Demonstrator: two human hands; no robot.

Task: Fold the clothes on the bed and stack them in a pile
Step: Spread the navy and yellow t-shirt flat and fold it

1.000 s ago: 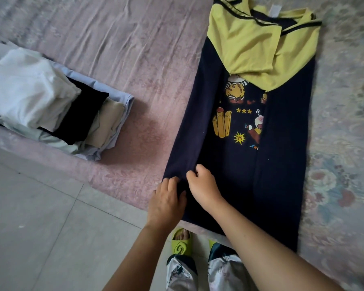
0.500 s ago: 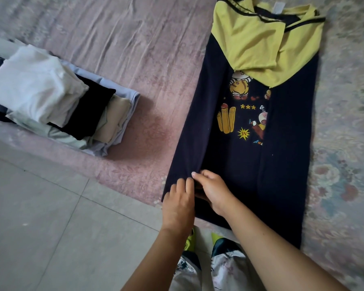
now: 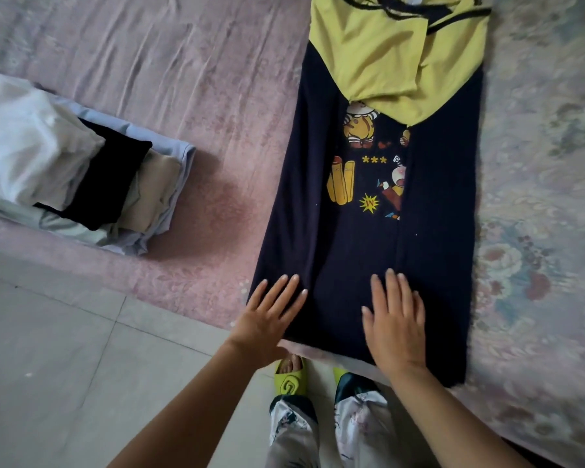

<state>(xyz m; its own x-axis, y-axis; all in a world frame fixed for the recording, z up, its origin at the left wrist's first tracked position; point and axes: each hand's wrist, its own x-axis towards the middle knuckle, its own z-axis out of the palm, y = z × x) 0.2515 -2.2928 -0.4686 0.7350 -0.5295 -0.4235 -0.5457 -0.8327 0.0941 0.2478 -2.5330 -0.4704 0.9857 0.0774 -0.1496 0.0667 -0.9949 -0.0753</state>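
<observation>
Bed in front of you: covered with a wrinkled pink sheet, with a pale floral cover along its right side.

On it, to your left, near the edge: a pile of folded clothes, white on top, then black, beige and light blue layers showing beneath.

On it, ahead of you: a navy shirt laid out lengthwise, both sides folded in, yellow sleeves crossed at the far end, cartoon print showing at the middle. Its near hem hangs just over the bed's edge.

Tiled floor below the bed: you stand on it in green slippers.
</observation>
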